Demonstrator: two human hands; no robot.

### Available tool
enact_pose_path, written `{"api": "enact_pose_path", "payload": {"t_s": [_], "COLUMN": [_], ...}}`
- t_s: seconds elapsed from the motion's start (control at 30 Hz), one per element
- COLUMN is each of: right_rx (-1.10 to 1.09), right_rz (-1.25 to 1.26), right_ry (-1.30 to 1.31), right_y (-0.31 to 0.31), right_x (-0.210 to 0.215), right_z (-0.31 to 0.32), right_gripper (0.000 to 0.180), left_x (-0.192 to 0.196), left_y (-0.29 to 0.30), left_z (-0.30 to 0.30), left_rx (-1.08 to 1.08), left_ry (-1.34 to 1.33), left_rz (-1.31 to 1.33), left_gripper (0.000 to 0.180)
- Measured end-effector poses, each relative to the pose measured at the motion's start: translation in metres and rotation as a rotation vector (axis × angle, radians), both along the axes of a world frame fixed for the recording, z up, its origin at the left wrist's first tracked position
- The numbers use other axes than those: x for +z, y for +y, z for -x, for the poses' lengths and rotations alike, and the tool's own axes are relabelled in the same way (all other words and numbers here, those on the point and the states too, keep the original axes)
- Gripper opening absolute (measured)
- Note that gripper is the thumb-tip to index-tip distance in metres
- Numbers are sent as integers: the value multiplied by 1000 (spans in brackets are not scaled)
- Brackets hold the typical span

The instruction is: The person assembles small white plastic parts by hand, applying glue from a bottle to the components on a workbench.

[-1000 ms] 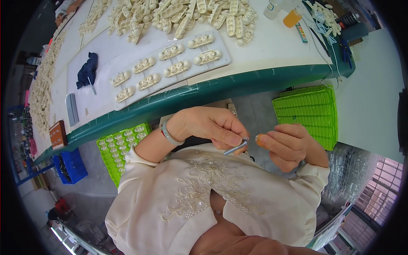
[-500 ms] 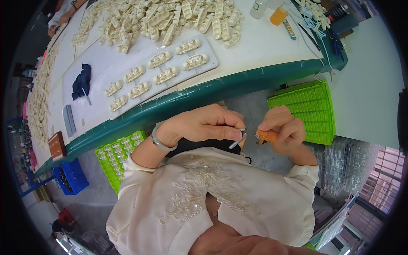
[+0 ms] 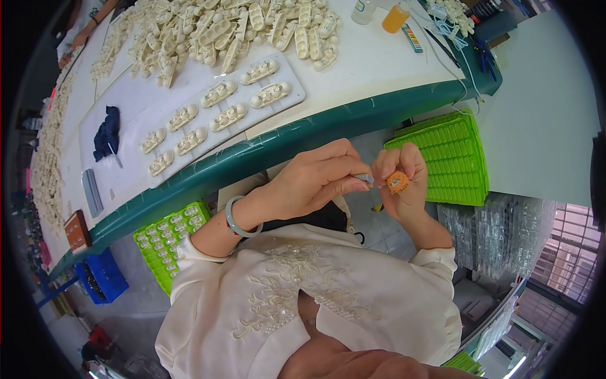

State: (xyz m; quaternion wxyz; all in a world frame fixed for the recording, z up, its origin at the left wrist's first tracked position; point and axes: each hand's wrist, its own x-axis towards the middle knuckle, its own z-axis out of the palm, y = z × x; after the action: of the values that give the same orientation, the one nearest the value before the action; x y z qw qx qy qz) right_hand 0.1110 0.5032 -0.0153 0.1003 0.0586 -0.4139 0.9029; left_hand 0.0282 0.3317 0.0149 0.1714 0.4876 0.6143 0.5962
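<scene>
My left hand [image 3: 315, 180] is closed around a small metal tool [image 3: 362, 178] whose tip points right. A pale green bangle [image 3: 243, 218] sits on that wrist. My right hand [image 3: 399, 183] pinches a small round orange piece [image 3: 398, 183] between its fingertips. The tool tip nearly touches the orange piece. Both hands are held below the green edge of the white table [image 3: 328, 123], above my lap.
A white tray [image 3: 158, 114] on the table carries two rows of cream oval parts [image 3: 227, 117]. Behind it lies a heap of the same parts [image 3: 233, 25]. A dark blue cloth [image 3: 106, 132] lies at left. Green crates [image 3: 451, 158] [image 3: 167, 240] stand under the table.
My right hand rose and closed in on my left hand. The orange piece came into view in its fingers, now close to the tool tip. The view shifted slightly.
</scene>
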Motion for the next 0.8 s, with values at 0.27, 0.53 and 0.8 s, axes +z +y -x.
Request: {"api": "enact_pose_path", "payload": {"t_s": [0.27, 0.53, 0.8], "right_rx": [89, 90, 122], "right_rz": [17, -56, -158], "right_ry": [-27, -179, -106], "right_y": [-2, -14, 8], "right_x": [0, 10, 8], "right_z": [-1, -3, -5], "right_gripper": [35, 47, 47], "left_x": [-2, -5, -2], "left_y": [0, -1, -8], "left_z": [-4, -6, -8], "left_rx": [94, 138, 237], "left_ry": [131, 155, 130], "left_rz": [-35, -58, 74], "left_gripper": [15, 23, 28]}}
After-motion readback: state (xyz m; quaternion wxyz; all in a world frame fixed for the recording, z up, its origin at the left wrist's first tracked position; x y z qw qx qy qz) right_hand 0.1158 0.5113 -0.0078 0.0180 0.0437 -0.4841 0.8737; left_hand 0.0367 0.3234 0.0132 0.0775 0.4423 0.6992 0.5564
